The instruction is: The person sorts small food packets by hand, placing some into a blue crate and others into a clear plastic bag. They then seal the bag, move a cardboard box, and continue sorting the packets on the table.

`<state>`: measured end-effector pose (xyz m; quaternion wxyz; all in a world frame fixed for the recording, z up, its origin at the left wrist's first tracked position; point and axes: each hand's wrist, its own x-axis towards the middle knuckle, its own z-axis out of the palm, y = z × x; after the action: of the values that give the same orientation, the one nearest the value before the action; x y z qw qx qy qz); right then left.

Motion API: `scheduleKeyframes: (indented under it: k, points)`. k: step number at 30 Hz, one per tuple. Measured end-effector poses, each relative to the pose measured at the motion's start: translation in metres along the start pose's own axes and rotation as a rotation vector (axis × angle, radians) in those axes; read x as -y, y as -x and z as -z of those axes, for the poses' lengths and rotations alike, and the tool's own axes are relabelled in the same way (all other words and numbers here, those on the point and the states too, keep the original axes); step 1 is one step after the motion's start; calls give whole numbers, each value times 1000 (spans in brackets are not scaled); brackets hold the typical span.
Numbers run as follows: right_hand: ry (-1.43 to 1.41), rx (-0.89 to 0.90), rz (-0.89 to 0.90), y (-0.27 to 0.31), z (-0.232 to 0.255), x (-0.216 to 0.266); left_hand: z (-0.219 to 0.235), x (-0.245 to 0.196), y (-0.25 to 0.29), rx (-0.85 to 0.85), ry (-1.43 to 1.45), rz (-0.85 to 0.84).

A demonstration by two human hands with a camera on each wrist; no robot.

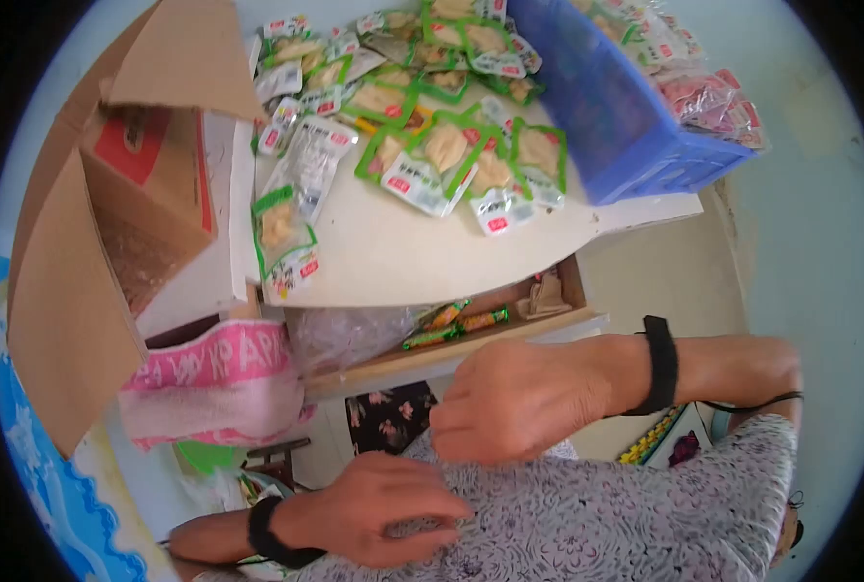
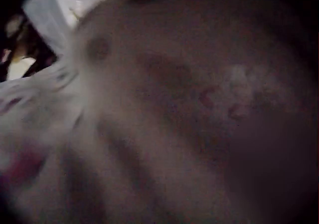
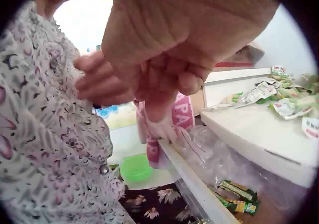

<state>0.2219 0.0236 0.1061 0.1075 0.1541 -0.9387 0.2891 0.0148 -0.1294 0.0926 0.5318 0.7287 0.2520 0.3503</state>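
Observation:
My right hand (image 1: pixel 510 403) hangs in front of the open drawer (image 1: pixel 451 354), with its fingers loosely curled. In the right wrist view no object shows in its palm (image 3: pixel 169 59). Lower and to the left, my left hand (image 1: pixel 374 509) is held before the patterned shirt (image 1: pixel 587 514), thumb apart from the loosely bent fingers and nothing seen between them. The left wrist view is dark and blurred. Beyond the hands, several green-edged food packets (image 1: pixel 447 145) lie heaped on the white tabletop (image 1: pixel 374 242); one packet (image 1: pixel 282 233) lies by its left edge.
A blue plastic crate (image 1: pixel 626 126) with more packets stands at the back right. On the left is an open cardboard box (image 1: pixel 73 262). A pink towel (image 1: pixel 214 383) hangs beside the drawer, which holds a clear plastic bag (image 1: pixel 354 335) and green-and-yellow wrapped sticks (image 1: pixel 456 328).

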Motion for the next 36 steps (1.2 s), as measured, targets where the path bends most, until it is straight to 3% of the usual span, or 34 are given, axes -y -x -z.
scheduleKeyframes:
  k: [4, 6, 9, 14, 19, 23, 26, 36]
  points:
    - [-262, -325, -245, 14, -38, -3, 5, -20, -33, 144, -188, -504]
    - [-498, -521, -391, 29, -62, 4, 6, -28, -36, 150, -185, -580]
    - [-871, -543, -790, 49, -82, 19, 6, -29, -50, 152, -162, -589]
    - [-1147, -844, -893, 74, -154, 21, -14, -26, -77, 195, -113, -624]
    - [-1199, -860, -969, 95, -199, 21, -31, -28, -87, 200, -95, -645]
    - [-1158, -991, -994, 116, -229, 14, -42, -30, -87, 183, -91, -652]
    - [-1059, -904, -1189, 124, -224, 17, -45, -33, -87, 166, -82, -648]
    - [-1059, -913, -1114, 123, -229, 15, -49, -46, -86, 138, -104, -648]
